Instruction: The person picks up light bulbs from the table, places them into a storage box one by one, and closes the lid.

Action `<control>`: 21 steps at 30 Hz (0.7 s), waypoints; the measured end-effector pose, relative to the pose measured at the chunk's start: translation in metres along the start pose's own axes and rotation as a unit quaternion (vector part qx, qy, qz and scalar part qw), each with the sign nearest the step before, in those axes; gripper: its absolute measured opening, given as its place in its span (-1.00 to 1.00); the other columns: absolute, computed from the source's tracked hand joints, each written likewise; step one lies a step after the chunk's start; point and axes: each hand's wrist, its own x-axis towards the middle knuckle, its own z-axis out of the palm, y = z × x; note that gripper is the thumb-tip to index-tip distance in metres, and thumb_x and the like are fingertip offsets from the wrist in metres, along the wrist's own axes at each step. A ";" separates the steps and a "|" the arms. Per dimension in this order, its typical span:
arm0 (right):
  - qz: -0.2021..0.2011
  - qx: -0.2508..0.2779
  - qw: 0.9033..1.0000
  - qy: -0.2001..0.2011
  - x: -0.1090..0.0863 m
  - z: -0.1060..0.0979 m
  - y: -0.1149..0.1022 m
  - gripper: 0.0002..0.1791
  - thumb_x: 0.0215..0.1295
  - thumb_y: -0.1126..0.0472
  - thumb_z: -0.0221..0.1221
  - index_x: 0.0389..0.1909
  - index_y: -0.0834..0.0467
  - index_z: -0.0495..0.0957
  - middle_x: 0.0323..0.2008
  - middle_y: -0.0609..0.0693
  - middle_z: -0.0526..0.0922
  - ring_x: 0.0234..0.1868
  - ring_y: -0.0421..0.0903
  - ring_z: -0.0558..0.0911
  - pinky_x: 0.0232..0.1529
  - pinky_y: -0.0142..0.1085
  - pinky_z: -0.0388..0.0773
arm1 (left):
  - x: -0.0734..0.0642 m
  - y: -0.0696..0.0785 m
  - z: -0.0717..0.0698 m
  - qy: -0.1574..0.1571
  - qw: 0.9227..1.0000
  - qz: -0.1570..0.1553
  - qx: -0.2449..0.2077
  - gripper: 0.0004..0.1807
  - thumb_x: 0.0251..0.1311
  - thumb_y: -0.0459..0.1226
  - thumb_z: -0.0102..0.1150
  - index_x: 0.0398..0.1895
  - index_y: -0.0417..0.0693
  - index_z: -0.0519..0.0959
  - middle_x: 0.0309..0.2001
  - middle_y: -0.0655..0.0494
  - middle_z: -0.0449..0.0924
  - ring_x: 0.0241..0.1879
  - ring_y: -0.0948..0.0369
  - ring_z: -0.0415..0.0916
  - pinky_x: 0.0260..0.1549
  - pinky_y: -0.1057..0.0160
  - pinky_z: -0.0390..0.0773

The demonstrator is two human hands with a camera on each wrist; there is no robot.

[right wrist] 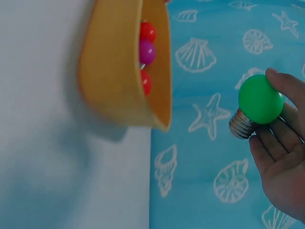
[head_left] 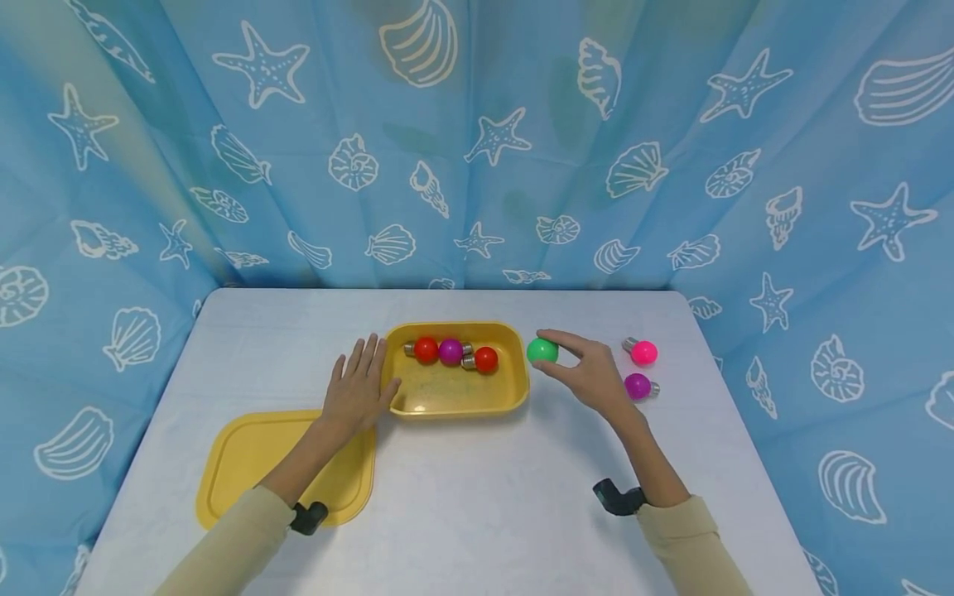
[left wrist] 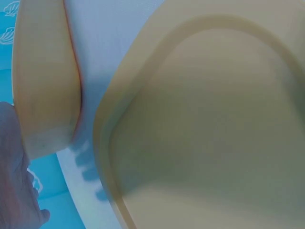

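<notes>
Between thumb and fingers my right hand [head_left: 591, 372] pinches a green light bulb [head_left: 542, 351], just off the right rim of a yellow container [head_left: 455, 401]. The right wrist view shows the silver screw base of that green bulb [right wrist: 261, 99]. Inside the container, along its far side, lie a red bulb [head_left: 426, 349], a purple bulb [head_left: 450, 352] and another red bulb [head_left: 486, 360]. My left hand [head_left: 356, 392], fingers straight, is at the container's left wall, thumb by the rim. In the left wrist view it appears beside the container wall [left wrist: 47, 81].
A flat yellow lid [head_left: 253, 463] lies on the white table [head_left: 462, 513] under my left forearm. Right of my right hand rest a pink bulb [head_left: 644, 353] and a purple bulb [head_left: 638, 386]. A blue curtain [head_left: 477, 190] with white shells hangs behind the table and along its sides.
</notes>
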 end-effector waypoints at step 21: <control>-0.029 0.057 0.996 -0.057 0.060 0.065 -0.047 -0.52 0.26 0.12 0.37 0.20 0.09 0.62 0.17 0.02 0.63 0.25 0.06 0.49 0.22 0.00 0.47 | 0.000 -0.003 0.003 0.003 1.000 0.003 -0.006 -0.15 0.48 0.07 -0.17 0.59 -0.24 -0.16 0.59 -0.17 -0.23 0.55 -0.11 -0.32 0.43 -0.20 -0.19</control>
